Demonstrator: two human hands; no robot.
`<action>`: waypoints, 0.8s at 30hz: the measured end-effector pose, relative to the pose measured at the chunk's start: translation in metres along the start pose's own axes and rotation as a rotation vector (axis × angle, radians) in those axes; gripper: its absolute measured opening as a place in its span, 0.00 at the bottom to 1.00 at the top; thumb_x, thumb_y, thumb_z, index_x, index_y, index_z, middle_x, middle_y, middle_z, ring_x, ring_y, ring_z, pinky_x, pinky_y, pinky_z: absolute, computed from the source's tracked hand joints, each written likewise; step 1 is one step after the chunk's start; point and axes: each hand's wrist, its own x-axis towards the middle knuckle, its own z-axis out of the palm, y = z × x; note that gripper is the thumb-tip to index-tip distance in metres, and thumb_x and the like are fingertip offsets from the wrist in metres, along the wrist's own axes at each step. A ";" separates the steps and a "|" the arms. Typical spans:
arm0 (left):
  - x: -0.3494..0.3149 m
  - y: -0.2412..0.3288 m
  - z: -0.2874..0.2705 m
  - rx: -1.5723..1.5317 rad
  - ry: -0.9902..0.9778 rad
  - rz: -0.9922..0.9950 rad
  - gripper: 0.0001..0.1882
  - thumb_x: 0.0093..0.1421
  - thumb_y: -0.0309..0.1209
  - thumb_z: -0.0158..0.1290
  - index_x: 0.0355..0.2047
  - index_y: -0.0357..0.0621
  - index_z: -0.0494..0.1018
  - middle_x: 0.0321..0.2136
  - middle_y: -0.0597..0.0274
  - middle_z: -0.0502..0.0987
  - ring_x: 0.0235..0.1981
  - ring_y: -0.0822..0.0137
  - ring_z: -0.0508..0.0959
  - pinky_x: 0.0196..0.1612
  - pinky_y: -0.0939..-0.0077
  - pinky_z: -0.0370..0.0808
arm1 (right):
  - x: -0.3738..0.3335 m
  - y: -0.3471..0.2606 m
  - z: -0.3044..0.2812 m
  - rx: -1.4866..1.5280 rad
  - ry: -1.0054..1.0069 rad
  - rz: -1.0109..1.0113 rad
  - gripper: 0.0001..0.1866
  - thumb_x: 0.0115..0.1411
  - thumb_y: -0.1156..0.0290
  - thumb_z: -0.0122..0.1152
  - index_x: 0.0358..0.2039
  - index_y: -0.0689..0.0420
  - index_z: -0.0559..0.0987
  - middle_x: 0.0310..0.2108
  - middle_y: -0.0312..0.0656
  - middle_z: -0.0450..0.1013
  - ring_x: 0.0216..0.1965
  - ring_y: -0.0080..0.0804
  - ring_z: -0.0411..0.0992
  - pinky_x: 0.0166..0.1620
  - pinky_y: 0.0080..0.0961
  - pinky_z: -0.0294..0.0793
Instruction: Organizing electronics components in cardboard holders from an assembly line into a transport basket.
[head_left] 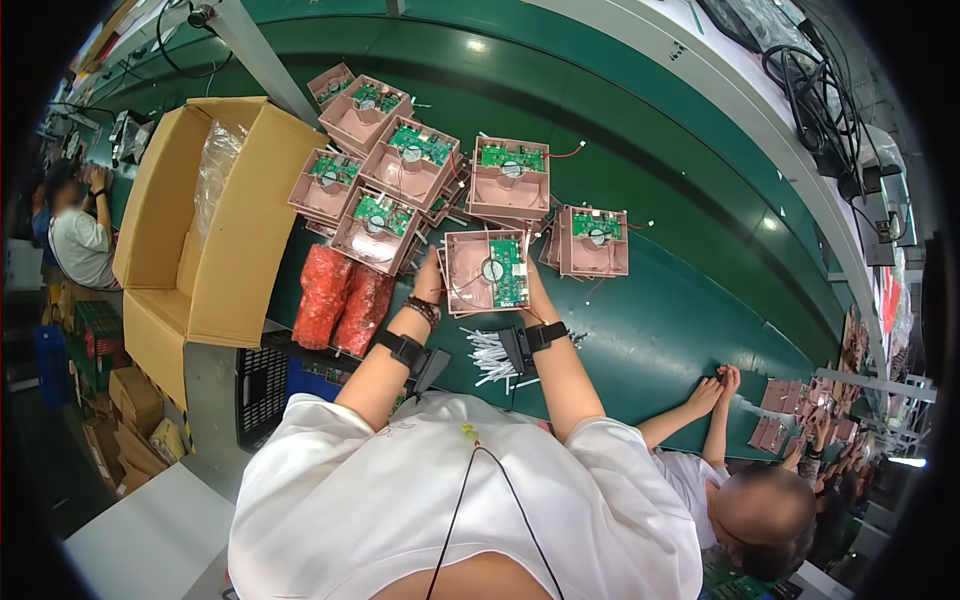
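Note:
Between my two hands is a pink plastic housing with a green circuit board along its right side and a round pale part at its middle. My left hand is closed against its left side. At the opposite side my right hand grips it, and the housing hides most fingers of both hands. Just beyond stands a stack of similar housings. Another stack is to the right, and several more crowd the left. Thin red wires trail from some boards.
White strip-like pieces lie in a pile near me on the green table. Red plastic-wrapped bundles and an open cardboard box are at left. A co-worker's hands rest at the right edge, near more pink housings.

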 end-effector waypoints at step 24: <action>0.004 0.008 0.026 -0.072 -0.046 0.130 0.26 0.54 0.51 0.36 0.36 0.41 0.67 0.30 0.63 0.72 0.28 0.69 0.72 0.33 0.79 0.68 | -0.016 -0.017 0.016 -0.035 0.103 0.067 0.16 0.53 0.57 0.42 0.33 0.54 0.71 0.30 0.37 0.70 0.29 0.25 0.69 0.30 0.20 0.69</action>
